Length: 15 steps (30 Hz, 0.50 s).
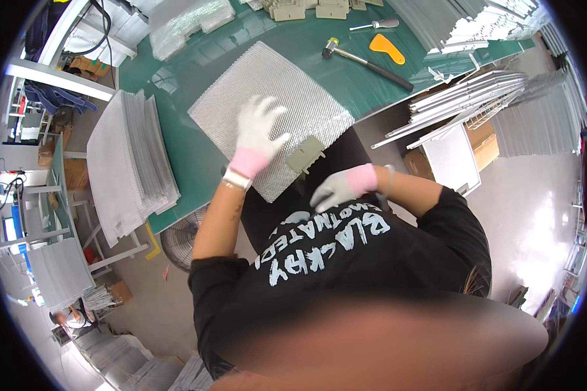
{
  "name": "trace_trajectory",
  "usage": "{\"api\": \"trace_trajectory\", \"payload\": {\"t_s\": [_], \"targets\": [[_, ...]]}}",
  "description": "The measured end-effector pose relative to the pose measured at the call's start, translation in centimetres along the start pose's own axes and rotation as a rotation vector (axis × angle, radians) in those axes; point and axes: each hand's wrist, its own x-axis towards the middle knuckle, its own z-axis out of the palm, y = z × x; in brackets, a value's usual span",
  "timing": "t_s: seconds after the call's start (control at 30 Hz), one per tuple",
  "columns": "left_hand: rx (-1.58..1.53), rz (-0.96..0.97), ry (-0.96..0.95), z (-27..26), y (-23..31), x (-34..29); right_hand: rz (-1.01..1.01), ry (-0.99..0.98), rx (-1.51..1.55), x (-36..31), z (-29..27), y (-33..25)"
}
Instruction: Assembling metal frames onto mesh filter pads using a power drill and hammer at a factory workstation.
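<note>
A silver mesh sheet point(293, 91) lies at an angle on the green tabletop point(182, 111), its near corner sticking out past the edge toward me. Over its middle is my left hand point(259, 127), in a white glove with a pink cuff, fingers spread and gripping nothing. A grey-green plastic piece point(305, 154) with small tabs rests on the sheet's near right edge, apart from both hands. My right hand point(339, 188), gloved alike, hovers close to my body just below that piece. Its fingers are loosely stretched, and I see nothing in them.
A hammer point(368, 63), an orange scraper point(387, 49) and a screwdriver point(375, 25) lie far right. More grey-green pieces point(306, 8) and bubble wrap point(186, 23) are at the back. Stacked sheets point(130, 163) stand left; a rack of panels point(463, 98) stands right, a floor fan point(184, 240) below.
</note>
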Motion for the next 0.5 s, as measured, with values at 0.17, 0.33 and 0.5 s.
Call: {"api": "trace_trajectory", "payload": {"t_s": [0.17,0.33,0.5], "targets": [[-0.651,-0.71,0.667,-2.6,-4.7,-6.6,-0.011,1.16,-0.419,-3.3,-9.3,-4.0],[-1.6,-0.751,0.544,-4.1,-7.9,-9.2,0.471,0.853,-0.716,0.9,-11.0,-2.0],[-1.569,-0.755,0.575,-4.2,-11.0,-9.5,0.399,0.979,-0.695,0.2,-9.4,-1.6]]}}
